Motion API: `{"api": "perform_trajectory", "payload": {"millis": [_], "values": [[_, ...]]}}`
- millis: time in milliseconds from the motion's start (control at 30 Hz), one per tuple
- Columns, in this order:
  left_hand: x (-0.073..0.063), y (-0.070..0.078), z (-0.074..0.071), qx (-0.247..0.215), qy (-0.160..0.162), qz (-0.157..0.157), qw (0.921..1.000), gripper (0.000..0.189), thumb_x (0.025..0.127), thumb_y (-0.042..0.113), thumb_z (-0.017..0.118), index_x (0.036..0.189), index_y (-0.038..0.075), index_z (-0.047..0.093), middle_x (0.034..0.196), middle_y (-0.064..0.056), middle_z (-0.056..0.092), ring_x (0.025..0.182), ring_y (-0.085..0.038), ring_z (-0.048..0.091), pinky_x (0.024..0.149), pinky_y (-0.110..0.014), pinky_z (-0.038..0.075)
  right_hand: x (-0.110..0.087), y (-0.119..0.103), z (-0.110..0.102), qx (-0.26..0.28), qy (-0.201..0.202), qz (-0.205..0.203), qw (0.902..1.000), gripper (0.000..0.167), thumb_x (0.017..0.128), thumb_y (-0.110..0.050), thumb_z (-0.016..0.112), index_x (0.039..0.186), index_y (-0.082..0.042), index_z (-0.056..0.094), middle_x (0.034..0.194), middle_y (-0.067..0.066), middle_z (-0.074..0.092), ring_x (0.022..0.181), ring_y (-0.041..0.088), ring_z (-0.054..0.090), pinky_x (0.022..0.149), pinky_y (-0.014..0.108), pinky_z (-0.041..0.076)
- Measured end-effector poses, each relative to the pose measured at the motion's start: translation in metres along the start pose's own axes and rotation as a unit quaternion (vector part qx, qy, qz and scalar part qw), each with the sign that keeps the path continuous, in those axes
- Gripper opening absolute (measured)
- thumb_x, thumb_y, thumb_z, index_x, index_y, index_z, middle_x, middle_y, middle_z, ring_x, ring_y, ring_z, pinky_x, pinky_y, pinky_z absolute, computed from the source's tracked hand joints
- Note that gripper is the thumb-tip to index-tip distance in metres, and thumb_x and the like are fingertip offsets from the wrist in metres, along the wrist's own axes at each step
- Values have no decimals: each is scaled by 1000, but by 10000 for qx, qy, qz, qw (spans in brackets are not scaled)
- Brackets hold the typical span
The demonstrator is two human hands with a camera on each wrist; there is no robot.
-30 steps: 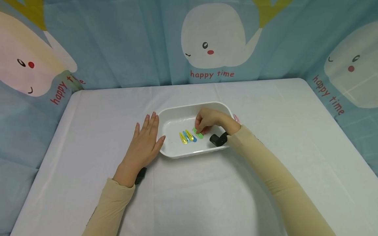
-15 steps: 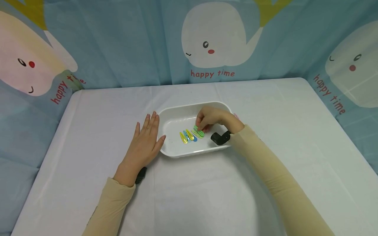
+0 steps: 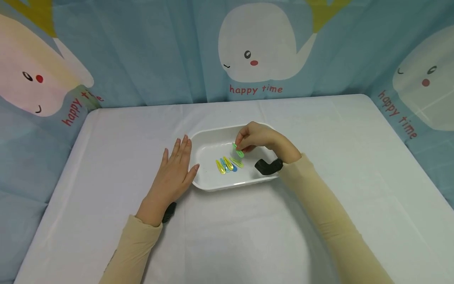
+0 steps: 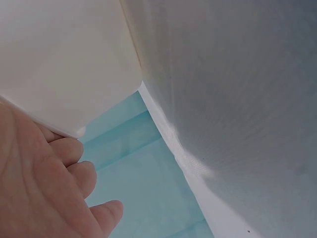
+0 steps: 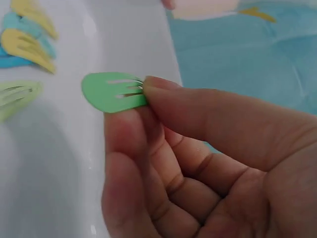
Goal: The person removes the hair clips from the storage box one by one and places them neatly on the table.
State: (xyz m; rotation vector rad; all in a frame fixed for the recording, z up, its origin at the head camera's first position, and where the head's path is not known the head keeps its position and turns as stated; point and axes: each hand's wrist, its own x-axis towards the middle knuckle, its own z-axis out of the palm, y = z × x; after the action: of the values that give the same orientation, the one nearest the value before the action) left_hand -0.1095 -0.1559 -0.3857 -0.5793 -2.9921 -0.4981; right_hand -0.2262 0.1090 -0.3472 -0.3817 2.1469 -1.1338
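Note:
My right hand (image 3: pixel 262 137) pinches a bright green snap hair clip (image 5: pixel 105 91) between thumb and fingers, above the white tray (image 3: pixel 230 186). The clip's broad rounded end points away from the fingertips in the right wrist view. Below it a paler yellow-green hair clip (image 3: pixel 236 162) lies on the tray floor. Beside that, two yellow hair clips (image 3: pixel 220 167) lie close together with blue ones (image 3: pixel 234 168), partly overlapping. My left hand (image 3: pixel 172 175) rests at the tray's left end, fingers extended, fingertips along the rim. The left wrist view shows its fingers against the tray's outer wall (image 4: pixel 74 59).
A white cloth covers the table (image 3: pixel 227 236). Behind it hangs a blue curtain (image 3: pixel 159 59) printed with whales. Black wrist cameras sit on both wrists, the right one (image 3: pixel 268 167) overlapping the tray's right end in the head view.
My right hand has lifted the bright green hair clip off the pale one, which now lies uncovered. A pink item at the tray's right is now hidden behind the wrist. My left hand stays put.

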Motion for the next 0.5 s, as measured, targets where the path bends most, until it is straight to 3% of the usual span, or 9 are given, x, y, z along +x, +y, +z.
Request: {"api": "perform_trajectory", "payload": {"millis": [233,500], "values": [[-1,0,0,12,19,-3,10000,69,101,37,37,150,-2,7,157,-13,1,144,-29,-1,110,-57,3,-4,0,-1,184,-15,-294,9994,7,83,-2,66,86,4,63,72,6,62,66,16,60,68,31,53],[-1,0,1,-18,54,28,10000,69,101,36,36,150,-2,8,157,-13,2,144,-28,-1,111,-56,3,-9,8,-4,227,287,-517,9980,9,83,-4,67,86,4,64,73,6,63,67,18,60,70,33,53]]}}
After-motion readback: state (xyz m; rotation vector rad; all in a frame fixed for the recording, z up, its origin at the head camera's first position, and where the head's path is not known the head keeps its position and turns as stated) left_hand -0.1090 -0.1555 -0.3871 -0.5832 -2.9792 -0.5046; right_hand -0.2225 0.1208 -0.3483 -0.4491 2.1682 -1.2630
